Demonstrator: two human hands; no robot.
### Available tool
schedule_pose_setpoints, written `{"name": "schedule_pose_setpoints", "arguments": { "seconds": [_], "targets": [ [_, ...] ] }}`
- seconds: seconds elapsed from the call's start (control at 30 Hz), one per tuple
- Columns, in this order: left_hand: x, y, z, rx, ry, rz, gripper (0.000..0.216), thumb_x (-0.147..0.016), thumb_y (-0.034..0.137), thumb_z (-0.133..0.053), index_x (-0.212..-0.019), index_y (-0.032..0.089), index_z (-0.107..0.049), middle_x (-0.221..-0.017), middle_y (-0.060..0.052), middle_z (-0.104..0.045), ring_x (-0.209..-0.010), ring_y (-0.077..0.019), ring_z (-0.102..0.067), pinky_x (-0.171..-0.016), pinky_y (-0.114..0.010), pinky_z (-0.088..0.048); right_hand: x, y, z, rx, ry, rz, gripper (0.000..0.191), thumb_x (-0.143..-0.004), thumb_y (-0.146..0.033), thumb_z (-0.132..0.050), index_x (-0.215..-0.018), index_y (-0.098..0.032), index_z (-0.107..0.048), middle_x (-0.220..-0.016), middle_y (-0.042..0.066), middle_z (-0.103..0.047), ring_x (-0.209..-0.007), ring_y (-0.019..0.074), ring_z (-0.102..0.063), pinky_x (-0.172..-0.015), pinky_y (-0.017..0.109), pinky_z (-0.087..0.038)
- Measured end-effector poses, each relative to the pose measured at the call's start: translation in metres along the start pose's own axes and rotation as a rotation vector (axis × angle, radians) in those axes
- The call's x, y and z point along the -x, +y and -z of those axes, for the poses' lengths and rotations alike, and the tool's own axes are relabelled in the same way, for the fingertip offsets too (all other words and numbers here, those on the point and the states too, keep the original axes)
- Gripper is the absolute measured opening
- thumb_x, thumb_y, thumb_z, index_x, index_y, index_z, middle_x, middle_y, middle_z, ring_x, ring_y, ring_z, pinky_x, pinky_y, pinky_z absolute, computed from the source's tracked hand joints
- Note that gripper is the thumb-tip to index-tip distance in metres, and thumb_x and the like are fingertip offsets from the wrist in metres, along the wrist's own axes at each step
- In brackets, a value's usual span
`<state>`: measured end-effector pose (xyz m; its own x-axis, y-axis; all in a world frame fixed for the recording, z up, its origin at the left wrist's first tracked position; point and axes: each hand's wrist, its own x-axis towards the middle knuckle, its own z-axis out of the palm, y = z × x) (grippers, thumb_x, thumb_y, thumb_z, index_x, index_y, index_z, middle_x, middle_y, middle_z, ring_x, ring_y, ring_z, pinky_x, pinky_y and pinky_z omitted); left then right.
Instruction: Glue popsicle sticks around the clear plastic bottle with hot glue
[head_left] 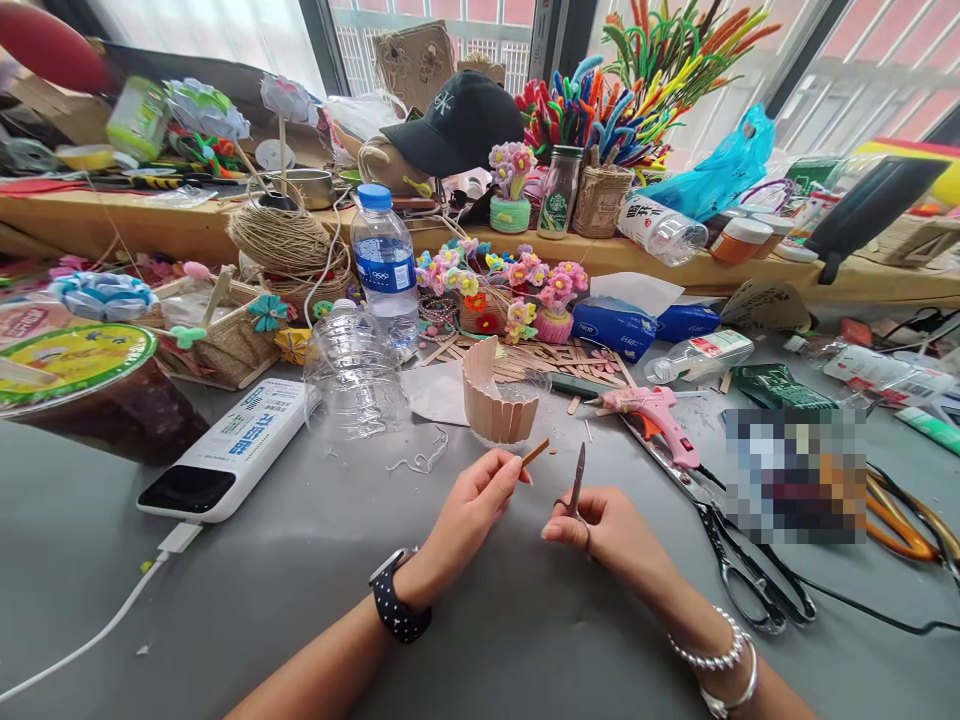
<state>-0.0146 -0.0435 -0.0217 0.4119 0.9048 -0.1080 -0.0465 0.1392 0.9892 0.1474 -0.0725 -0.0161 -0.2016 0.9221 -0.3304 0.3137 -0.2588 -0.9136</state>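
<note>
Left hand (478, 495) pinching a brown stick (535, 454), right hand (619, 525) with fingers curled round metal scissors (578, 478).
Slatted wooden cup's (502, 417) just past the left fingertips, ridged clear bottle (356, 380) leftward, pink glue gun (661, 412) beyond the right.

Short brown stick (535, 453), narrow and flat: left hand (480, 495) is pinching one end, free end is sticking out, tilting up and right. Small metal scissors (577, 482): right hand (611, 525) is holding them near-upright, blades looking closed, tips pointing up. They're sitting just beside the stick, apart.
</note>
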Motion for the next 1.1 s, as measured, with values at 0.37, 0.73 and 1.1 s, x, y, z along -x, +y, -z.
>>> {"name": "schedule_pose_setpoints", "arguments": {
  "seconds": [0.37,0.73,1.1],
  "targets": [
    [-0.0002,0.0025,-0.0029,0.006,0.003,0.005,0.024,-0.076,0.038,-0.054,-0.070,0.017,-0.043,-0.049,0.009,-0.036,-0.043,-0.0047,-0.032,-0.042,-0.018,-0.026,0.0012,0.0068,0.0015,0.110,0.027,0.167,0.061,-0.061,-0.076,-0.037,-0.058,-0.015,-0.046,-0.053,-0.003,-0.033,-0.051,0.0086,-0.029,-0.047,0.024,-0.021],
    [0.0013,0.0010,-0.0004,-0.016,0.010,-0.004,0.029,-0.076,0.037,-0.054,-0.064,0.017,-0.038,-0.049,0.009,-0.031,-0.043,-0.0037,-0.024,-0.041,-0.018,-0.018,0.0036,0.0067,0.0002,0.227,0.025,0.168,0.061,-0.059,-0.077,-0.038,-0.052,-0.017,-0.038,-0.051,-0.004,-0.029,-0.050,0.0078,-0.025,-0.046,0.023,-0.019],
    [0.0012,0.0025,-0.0008,0.016,-0.032,0.010,0.031,-0.074,0.039,-0.056,-0.062,0.017,-0.038,-0.047,0.009,-0.031,-0.041,-0.0036,-0.021,-0.042,-0.019,-0.016,0.0033,0.0084,-0.0001,0.229,0.029,0.176,0.060,-0.060,-0.076,-0.039,-0.051,-0.017,-0.036,-0.049,-0.005,-0.028,-0.050,0.0075,-0.024,-0.045,0.023,-0.018]
  ]
}}
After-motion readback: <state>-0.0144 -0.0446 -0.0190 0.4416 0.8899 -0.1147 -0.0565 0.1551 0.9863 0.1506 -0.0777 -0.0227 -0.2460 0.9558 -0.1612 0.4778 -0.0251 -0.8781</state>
